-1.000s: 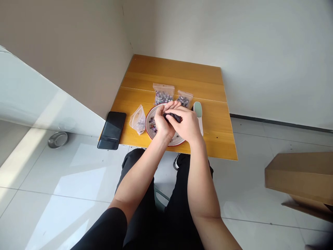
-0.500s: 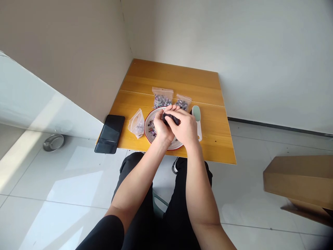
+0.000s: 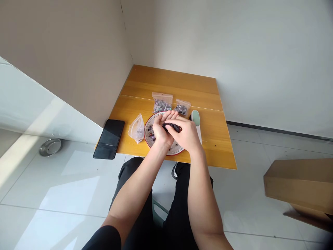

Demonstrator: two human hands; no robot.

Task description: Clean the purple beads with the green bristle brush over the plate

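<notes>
A dark, knobbly bunch of beads (image 3: 172, 127) lies across the palm of my left hand (image 3: 161, 133). That hand is cupped, palm up, its fingers stretched away from me. From the right, my right hand (image 3: 186, 133) grips the bunch between thumb and fingers; part of it is hidden there. Both hands are over a white plate (image 3: 147, 139) with a red rim. Loose coloured beads (image 3: 151, 132) lie on the plate's left side, and a few small ones show near its front edge.
Behind the plate stand a larger bag of beads (image 3: 162, 104) and a smaller one (image 3: 182, 108). A clear bag (image 3: 136, 129) and a black phone (image 3: 109, 139) lie left on the wooden table (image 3: 171, 78). A green-and-white tool (image 3: 196, 118) lies right. On the floor: a metal bowl (image 3: 50, 147), a cardboard box (image 3: 299, 177).
My right hand has turned slightly and shifted a little lower, and more of the dark bunch shows. My left fingers have spread straighter. The whole view has tilted up slightly.
</notes>
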